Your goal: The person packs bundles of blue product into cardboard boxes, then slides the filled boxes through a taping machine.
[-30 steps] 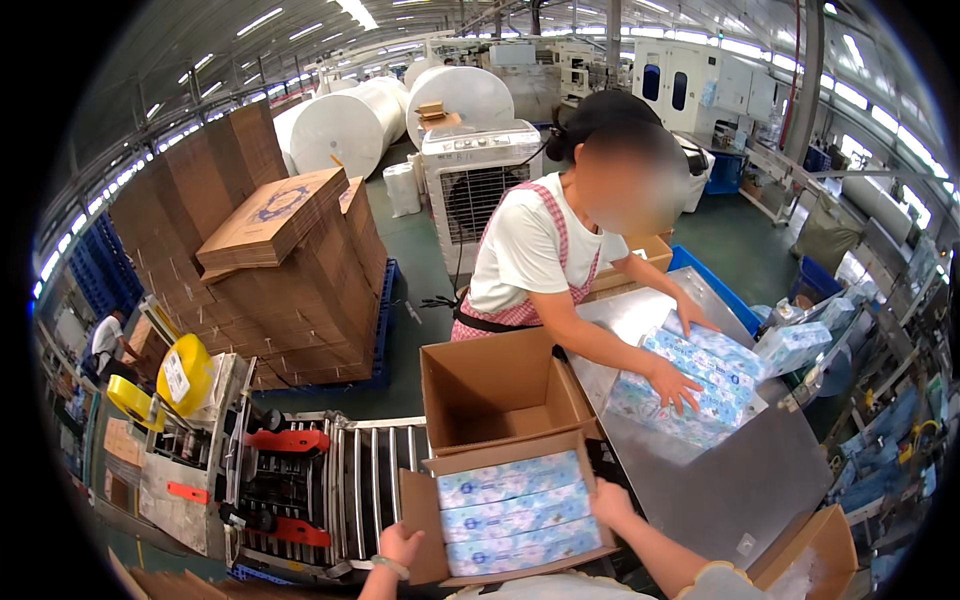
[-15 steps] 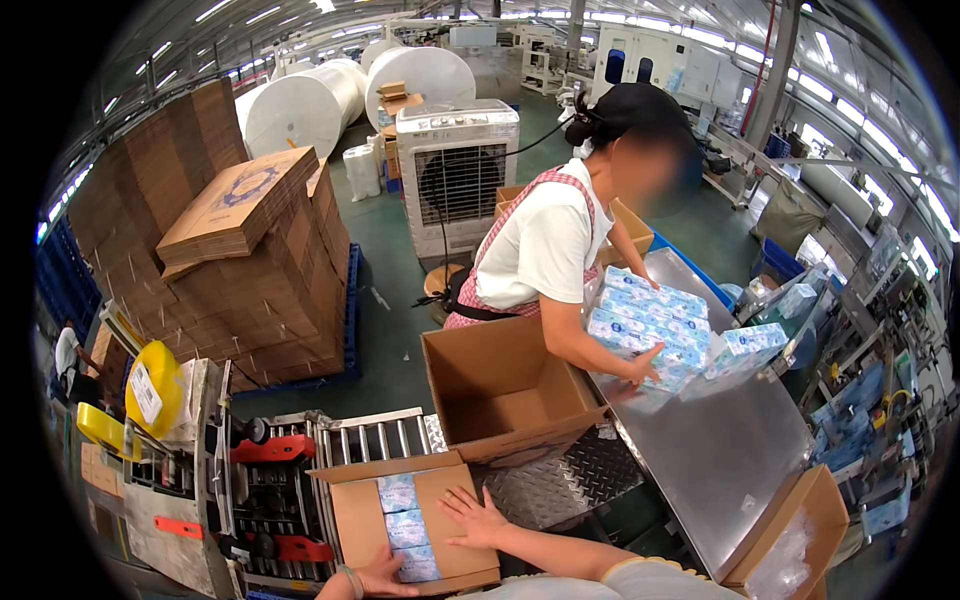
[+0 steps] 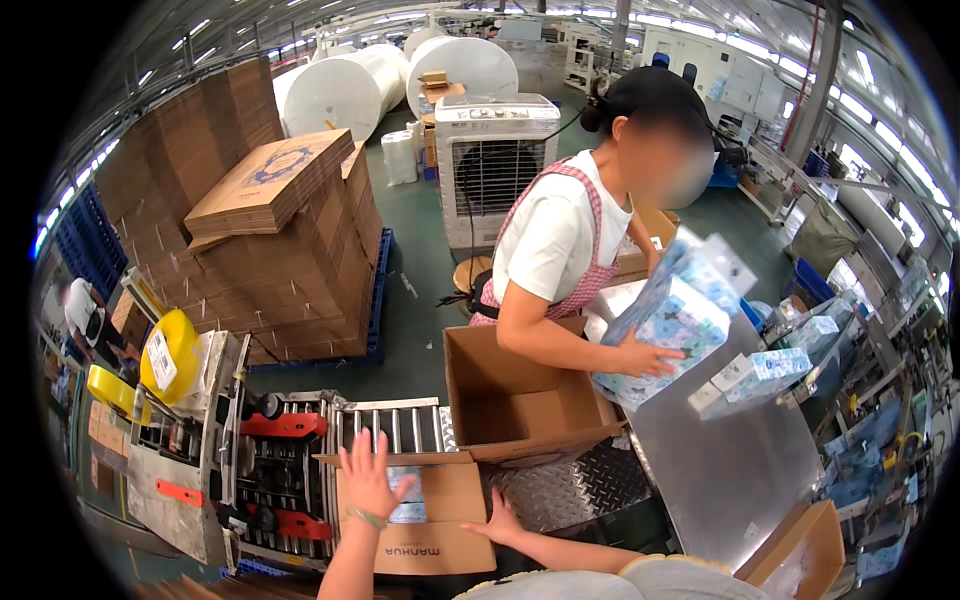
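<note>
A cardboard carton [image 3: 440,500] lies in front of me at the end of the roller conveyor, its side flaps folded inward. Light-blue printed packs [image 3: 408,508] show through the gap between the flaps, partly covered by my arm. Over the carton's left part, my left hand [image 3: 368,480] is raised with fingers spread and nothing in it. My right hand [image 3: 497,522] rests at the carton's right edge, fingers apart, touching the flap. Beyond it stands an open, deep cardboard box [image 3: 530,400]; no contents show in it.
Across from me, a co-worker [image 3: 560,230] holds a bundle of blue packs [image 3: 675,320] over the metal table [image 3: 720,460]. Another pack [image 3: 765,372] lies on that table. Left are the roller conveyor [image 3: 400,425], a taping machine [image 3: 180,470] and stacked flat cartons [image 3: 290,270].
My left hand has risen from the near edge to above the carton. The near flap now lies folded over the packs. The co-worker has tilted up the bundle. The view has shifted slightly.
</note>
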Tool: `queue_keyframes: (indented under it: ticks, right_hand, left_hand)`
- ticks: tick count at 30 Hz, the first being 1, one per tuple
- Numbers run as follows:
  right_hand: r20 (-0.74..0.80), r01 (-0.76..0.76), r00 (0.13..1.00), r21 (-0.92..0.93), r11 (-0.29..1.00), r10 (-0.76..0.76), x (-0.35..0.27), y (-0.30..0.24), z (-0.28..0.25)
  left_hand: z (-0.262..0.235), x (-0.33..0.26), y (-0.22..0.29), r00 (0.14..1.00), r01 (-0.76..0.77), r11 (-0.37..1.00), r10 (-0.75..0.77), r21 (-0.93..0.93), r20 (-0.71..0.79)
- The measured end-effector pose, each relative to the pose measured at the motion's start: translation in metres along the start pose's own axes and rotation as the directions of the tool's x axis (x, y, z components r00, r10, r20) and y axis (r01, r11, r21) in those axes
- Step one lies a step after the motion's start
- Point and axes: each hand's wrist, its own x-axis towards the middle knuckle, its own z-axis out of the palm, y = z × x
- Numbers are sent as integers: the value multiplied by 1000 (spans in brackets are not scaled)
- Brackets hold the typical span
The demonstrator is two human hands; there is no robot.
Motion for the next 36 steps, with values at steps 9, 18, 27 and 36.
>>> queue_keyframes:
  ticks: [9,18,27,36]
  right_hand:
    - [792,-667,565,275,692,230,0,17,15]
    - [831,-753,554,475,455,50,-16,-24,21]
    - [378,-347,926,834,429,14,76,-127,130]
    - [-145,269,963,413,870,-228,151,-252,228]
  left_hand:
    - [84,-184,3,903,370,927,-341,-68,260]
    - [91,-142,-44,939,163,983,-129,-81,318]
    - [111,-99,-179,941,251,967,-237,-29,240]
    - [99,-95,-298,893,448,890,-441,-82,87]
